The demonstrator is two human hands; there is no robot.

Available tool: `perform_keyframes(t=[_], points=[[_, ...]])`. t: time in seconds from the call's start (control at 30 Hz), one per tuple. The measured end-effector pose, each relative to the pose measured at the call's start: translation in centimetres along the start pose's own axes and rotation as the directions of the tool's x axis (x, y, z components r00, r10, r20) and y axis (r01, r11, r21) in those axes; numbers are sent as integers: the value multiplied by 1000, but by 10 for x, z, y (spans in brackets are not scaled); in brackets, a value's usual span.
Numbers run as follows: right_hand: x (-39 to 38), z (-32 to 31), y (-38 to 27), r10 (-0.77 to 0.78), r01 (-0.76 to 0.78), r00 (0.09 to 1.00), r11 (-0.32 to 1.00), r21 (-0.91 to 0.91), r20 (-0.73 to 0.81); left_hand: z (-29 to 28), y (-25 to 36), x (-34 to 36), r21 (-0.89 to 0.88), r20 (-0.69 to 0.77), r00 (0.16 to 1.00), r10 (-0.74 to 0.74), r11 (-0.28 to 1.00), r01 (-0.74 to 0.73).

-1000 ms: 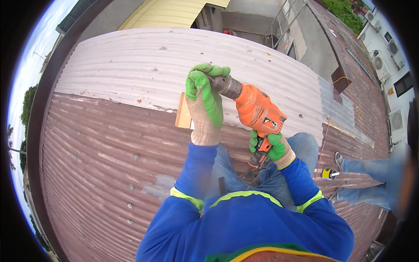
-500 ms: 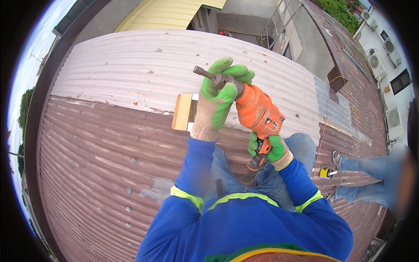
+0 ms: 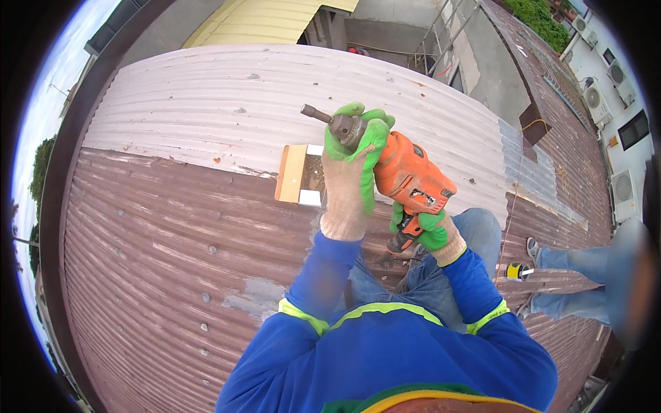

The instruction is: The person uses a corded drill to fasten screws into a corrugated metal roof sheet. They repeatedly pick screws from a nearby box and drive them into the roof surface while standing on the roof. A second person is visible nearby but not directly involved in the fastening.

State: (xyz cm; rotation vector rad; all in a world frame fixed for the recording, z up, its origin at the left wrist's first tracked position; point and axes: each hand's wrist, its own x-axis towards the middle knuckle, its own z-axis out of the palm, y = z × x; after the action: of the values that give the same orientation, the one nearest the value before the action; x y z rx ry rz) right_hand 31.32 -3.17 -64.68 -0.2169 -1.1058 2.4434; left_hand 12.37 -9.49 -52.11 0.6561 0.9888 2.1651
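1. An orange power drill [image 3: 416,175], at about 2 o'clock from the centre of the view, is held in two gloved hands above a corrugated metal roof [image 3: 158,227].
2. The left hand [image 3: 349,165], at 1 o'clock, is curled around the grey chuck [image 3: 346,129], its green fingers wrapped over the metal. For a firm hold, the palm would do best set square against the chuck, clear of the metal bit [image 3: 315,112] that juts out towards 10 o'clock.
3. The right hand [image 3: 435,233], between 3 and 4 o'clock, is closed around the handle. Whether a finger rests on the trigger cannot be told. With a hand on the chuck, that finger is safest off it, since a spinning chuck could catch the glove.
4. The handle slants towards 7 o'clock, above the person's jeans. A steady right wrist should stop the drill body from twisting while the chuck is handled.
5. An open cardboard box [image 3: 292,175] sits at 11 o'clock, just beside the left wrist, its contents too small to make out. The left elbow is better kept from swinging into it.
6. Near 4 o'clock, a yellow and dark tin [image 3: 515,272] stands beside another person's legs [image 3: 571,258], so it would be wise to leave the bit pointing away from them.
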Motion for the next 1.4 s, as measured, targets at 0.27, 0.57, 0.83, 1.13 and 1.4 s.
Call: perform_keyframes(t=[0.27,0.57,0.83,1.13,1.4], points=[[-9,0,2,96,-93,995,978,187,-5,-35,1,23,-175,439,898,18,982,66],[-8,5,4,42,-39,999,985,166,-16,-38,3,11,-64,345,938,33,998,-12],[-6,8,0,11,-11,1000,1000,19,-6,-58,13,7,-87,420,905,59,996,-25],[-4,7,-7,14,-26,997,985,-172,-70,-72,14,-3,-94,353,935,30,996,4],[-6,10,-15,35,-85,985,951,-297,-168,-77,12,-7,-159,362,931,36,987,24]])
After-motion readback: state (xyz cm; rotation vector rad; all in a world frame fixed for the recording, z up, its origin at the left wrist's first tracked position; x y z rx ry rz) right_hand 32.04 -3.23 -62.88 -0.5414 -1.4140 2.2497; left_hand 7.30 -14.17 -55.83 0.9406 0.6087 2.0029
